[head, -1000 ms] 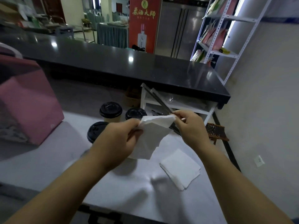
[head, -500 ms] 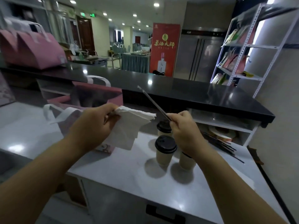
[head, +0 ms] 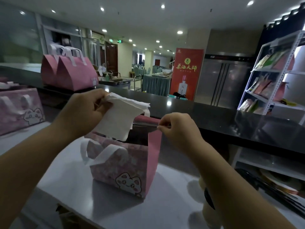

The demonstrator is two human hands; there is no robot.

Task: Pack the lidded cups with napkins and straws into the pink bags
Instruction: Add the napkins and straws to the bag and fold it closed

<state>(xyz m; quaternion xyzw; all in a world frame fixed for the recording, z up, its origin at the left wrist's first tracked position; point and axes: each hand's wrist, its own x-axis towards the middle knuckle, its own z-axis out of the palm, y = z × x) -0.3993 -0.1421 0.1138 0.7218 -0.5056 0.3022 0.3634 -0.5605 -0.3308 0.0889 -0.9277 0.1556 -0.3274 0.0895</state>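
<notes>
Pinching entry, left hand [head: 84, 109]: fingers and thumb curled round a folded stack of napkins [head: 120, 118], whose lower corner hangs in the open mouth of the pink bag [head: 122, 166] directly below. Right hand [head: 179, 129]: fingertips pinched at the bag rim beside the stack; straw not discernible. Advice: hold the rim wide and slide the napkins down flat along a wall. Both forearms extended, wrists raised. Lidded cup [head: 207, 198]: outside the bag, under the right forearm

On the table [head: 69, 179], open bag [head: 122, 164] — second bag [head: 19, 109] left; two more bags [head: 69, 71] on counter [head: 206, 113] behind.
</notes>
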